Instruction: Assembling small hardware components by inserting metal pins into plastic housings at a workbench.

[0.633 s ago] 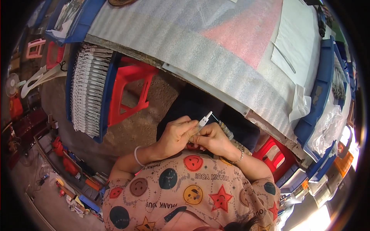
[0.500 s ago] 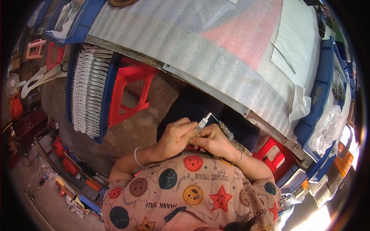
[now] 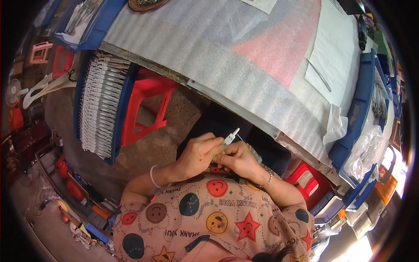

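Observation:
Both my hands are close together over my lap, just off the table's front edge. My left hand (image 3: 200, 155) is closed on a small white plastic part (image 3: 230, 138) with a narrow tip pointing up and away. My right hand (image 3: 239, 160) is closed on a thin tool, whose slim metal end (image 3: 238, 136) sticks up beside the white part. A pale, wrapped-looking shaft (image 3: 254, 153) shows behind the right fingers; its exact kind is unclear. The fingertips of both hands nearly meet and hide the lower end of the white part.
On the left, a blue bin (image 3: 114, 144) full of stacked white and grey parts rests by a red stool (image 3: 146, 105). The foam-covered table (image 3: 209, 48) carries paper (image 3: 345, 56) and metal tweezers (image 3: 321, 76). More blue bins (image 3: 355, 118) line its right side.
The tool's thin metal end has come down and away from the white part's tip, and the tool has tilted. Both hands keep nearly the same place; the whole view has shifted slightly.

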`<state>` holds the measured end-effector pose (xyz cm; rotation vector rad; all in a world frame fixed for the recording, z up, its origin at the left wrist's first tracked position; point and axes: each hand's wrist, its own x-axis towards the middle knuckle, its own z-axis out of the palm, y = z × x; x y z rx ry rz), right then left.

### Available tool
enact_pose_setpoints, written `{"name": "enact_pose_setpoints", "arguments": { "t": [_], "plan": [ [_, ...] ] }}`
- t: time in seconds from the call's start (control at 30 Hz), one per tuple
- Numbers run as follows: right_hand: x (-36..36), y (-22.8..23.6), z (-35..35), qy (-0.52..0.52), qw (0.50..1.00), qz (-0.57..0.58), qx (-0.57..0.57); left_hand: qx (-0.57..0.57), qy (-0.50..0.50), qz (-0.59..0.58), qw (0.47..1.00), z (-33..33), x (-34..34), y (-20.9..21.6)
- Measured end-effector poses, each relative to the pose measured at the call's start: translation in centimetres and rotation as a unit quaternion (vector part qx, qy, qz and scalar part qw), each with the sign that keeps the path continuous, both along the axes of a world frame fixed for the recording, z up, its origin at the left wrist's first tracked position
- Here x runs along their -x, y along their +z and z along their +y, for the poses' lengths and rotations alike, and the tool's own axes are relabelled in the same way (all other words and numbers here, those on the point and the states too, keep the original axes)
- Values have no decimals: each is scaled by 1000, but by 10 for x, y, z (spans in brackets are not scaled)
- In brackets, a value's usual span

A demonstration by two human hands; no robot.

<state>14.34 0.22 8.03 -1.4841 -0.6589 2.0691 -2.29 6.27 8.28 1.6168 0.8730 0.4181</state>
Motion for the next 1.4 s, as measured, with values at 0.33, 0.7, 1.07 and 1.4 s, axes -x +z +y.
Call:
{"name": "enact_pose_setpoints", "arguments": {
  "t": [0.33,0.7,1.07,1.4],
  "plan": [
    [5,2,-3,13,1000,15,4,-3,-18,1,1000,-4,10,4],
    [5,4,-2,34,999,19,17,7,-23,-6,1000,-4,15,3],
    [-4,3,5,-32,989,134,55,616,-73,-180,763,21,17,-38],
    [-58,62,-17,31,917,-270,-293,595,-94,-380,701,-1,5,-63]
  ]
}}
